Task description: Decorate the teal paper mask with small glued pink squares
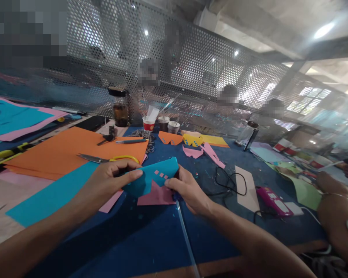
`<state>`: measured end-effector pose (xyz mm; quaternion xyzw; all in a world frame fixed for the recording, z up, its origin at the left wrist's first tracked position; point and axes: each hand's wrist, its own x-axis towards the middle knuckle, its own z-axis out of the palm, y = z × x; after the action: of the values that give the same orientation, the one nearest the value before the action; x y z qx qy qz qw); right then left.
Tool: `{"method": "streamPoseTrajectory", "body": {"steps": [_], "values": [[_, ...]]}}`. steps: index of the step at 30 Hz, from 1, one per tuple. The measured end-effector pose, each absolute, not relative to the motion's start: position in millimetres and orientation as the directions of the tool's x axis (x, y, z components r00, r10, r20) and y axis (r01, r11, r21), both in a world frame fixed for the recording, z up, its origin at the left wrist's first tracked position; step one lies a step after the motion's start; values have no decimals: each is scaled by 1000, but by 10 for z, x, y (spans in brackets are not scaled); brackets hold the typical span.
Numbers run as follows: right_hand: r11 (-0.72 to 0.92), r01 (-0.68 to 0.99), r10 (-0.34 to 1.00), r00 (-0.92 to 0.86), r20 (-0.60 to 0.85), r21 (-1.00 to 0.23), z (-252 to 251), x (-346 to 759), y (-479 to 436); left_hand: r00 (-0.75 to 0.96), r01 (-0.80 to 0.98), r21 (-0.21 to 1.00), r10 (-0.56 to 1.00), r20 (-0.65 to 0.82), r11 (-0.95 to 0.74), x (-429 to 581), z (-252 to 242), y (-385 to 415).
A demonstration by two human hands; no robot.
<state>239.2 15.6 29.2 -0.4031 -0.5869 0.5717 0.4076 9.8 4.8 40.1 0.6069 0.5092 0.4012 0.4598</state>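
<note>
My left hand [113, 179] pinches the left end of a folded bright blue paper cutout [146, 173]. At its right end, my right hand [191, 189] grips the same cutout, thumb near small pink squares on its face. A pink paper piece [155, 195] shows just beneath it. From under my right hand a thin clear rod [185, 231] runs toward the table's front edge; its dark blue top is partly hidden, and I cannot tell if the hand holds it. Yellow-handled scissors [116, 158] rest just beyond my left hand on orange sheets [60, 150].
Orange [170, 138], yellow [192, 139] and pink [193, 151] cutouts lie ahead, near paper cups [149, 124] and a jar [120, 110]. A black cord [230, 181] and magenta device [274, 200] are at right, beside another person's arm [338, 212]. A perforated metal screen [191, 77] stands behind.
</note>
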Motion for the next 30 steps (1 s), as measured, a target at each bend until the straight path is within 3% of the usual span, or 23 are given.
{"method": "streamPoseTrajectory", "body": {"steps": [30], "values": [[25,41,925,-381,7,-999,246,2373,165,161,261,963,987,17,-59,100,415,27]]}}
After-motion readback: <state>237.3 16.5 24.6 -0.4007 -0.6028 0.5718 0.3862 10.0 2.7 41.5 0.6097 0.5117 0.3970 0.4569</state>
